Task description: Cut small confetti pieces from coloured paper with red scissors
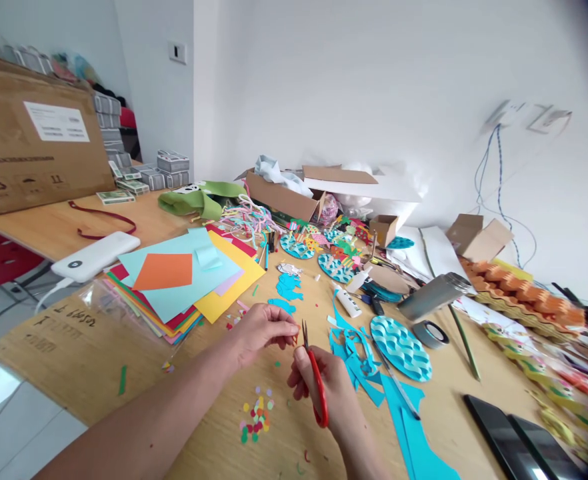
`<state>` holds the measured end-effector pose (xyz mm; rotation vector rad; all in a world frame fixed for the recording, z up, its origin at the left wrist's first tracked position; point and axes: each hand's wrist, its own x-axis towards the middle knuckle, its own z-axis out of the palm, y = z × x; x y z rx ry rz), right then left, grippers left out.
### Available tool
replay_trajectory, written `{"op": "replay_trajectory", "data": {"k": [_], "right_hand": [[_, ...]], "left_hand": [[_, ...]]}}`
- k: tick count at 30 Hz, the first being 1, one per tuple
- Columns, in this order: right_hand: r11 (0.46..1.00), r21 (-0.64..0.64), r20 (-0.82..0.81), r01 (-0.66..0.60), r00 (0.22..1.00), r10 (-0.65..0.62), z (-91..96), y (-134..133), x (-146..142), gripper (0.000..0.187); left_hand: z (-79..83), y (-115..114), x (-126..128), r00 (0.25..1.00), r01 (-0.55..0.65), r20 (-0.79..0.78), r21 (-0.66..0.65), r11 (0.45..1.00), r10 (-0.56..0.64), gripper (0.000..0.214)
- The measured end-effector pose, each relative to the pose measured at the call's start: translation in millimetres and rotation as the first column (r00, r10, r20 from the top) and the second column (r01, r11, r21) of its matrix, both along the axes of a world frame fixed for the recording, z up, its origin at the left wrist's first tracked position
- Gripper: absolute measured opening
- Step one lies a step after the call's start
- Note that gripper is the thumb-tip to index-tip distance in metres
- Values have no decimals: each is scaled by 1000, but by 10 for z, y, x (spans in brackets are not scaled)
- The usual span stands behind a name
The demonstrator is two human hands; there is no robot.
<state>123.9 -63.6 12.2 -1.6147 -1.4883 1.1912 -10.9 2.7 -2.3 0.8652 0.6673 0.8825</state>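
Note:
My right hand [319, 377] grips a pair of scissors [317, 387] by the red handles, its narrow metal blades pointing away from me. Close to the blade tips, my left hand [269, 329] pinches a small orange-red paper piece [296, 339] between thumb and fingers. Much of that piece is hidden by the fingertips. On the table below both hands lies a scatter of small coloured paper dots [258, 417]. Blue fish-like paper cutouts [289, 287] rest beyond my left hand, and blue paper scraps [357, 360] lie to the right of the scissors.
A stack of coloured paper [174, 293] and a white power bank [97, 257] lie at left. Right of my hands are a wavy blue oval [401, 347], a glue bottle [347, 302], a tape roll [431, 334], a metal flask [434, 295] and dark phones [504, 433]. Cardboard boxes stand behind.

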Motion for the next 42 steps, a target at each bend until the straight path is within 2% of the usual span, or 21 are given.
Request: {"op": "replay_trajectory", "data": {"k": [7, 42], "right_hand": [[998, -62, -20, 3, 1000, -4, 48, 1, -30, 45], [995, -93, -44, 29, 998, -33, 32, -5, -39, 45]], "left_hand": [[-15, -7, 5, 1000, 20, -15, -29, 999, -20, 13], [-18, -19, 20, 998, 64, -15, -27, 998, -65, 15]]}}
